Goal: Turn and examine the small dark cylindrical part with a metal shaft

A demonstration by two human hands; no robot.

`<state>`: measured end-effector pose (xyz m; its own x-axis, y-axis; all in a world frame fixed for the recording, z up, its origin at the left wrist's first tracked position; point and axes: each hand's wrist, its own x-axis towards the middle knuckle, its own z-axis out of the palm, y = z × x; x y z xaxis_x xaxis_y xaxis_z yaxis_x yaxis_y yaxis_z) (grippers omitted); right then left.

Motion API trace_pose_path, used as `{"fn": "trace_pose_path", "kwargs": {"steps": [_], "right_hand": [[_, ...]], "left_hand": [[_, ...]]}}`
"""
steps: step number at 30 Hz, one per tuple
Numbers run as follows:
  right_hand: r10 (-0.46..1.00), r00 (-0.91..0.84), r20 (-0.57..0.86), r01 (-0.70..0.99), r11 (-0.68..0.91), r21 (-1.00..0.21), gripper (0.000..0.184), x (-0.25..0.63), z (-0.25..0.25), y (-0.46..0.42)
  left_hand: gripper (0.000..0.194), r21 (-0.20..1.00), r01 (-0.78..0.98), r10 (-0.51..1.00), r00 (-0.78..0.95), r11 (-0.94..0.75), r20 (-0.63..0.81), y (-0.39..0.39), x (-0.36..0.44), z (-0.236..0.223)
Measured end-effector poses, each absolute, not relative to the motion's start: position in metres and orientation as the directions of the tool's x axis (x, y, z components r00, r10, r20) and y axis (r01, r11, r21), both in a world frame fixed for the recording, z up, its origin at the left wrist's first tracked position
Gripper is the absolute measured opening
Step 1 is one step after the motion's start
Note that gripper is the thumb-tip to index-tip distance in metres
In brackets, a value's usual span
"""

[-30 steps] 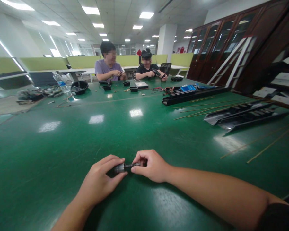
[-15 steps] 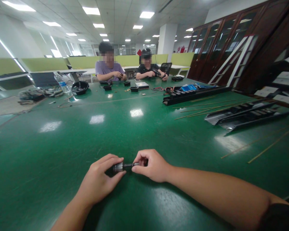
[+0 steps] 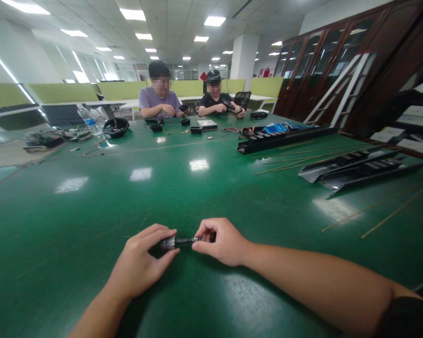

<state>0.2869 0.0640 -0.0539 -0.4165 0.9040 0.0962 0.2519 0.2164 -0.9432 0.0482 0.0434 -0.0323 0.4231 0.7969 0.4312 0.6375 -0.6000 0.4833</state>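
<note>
My left hand curls its thumb and fingers around a grey metal cylinder that looks like a drill chuck, partly hidden by the fingers. A thin dark bit extends from the chuck to the right. Its far end is pinched between the thumb and forefinger of my right hand, whose other fingers are curled in. Both hands are low over the green tabletop, with the chuck and bit lying almost level between them.
Across the table sit two people, working with small dark parts and a drill-like tool. Black metal channels and thin rods lie to the right. A water bottle and a black headset-like thing stand far left.
My left hand has shifted slightly left with the chuck, and more of the bit shows between my hands. The person in purple has moved their hands apart.
</note>
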Motion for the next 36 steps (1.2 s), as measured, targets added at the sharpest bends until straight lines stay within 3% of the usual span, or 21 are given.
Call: {"fn": "trace_pose_path", "kwargs": {"steps": [29,33,36], "right_hand": [[0.899,-0.427,0.098,0.246,0.22,-0.944,0.018,0.287,-0.053,0.063],[0.893,-0.439,0.097,0.248,0.224,-0.943,0.019,0.286,-0.053,0.062],[0.891,-0.443,0.097,0.248,0.226,-0.942,0.019,0.286,-0.053,0.063]], "left_hand": [[0.026,0.449,0.676,0.803,0.403,-0.584,0.438,0.047,0.034,-0.032],[0.031,0.403,0.76,0.836,0.328,-0.51,0.44,0.052,0.026,-0.028],[0.045,0.381,0.862,0.888,0.153,-0.334,0.433,0.055,0.013,-0.022]]}}
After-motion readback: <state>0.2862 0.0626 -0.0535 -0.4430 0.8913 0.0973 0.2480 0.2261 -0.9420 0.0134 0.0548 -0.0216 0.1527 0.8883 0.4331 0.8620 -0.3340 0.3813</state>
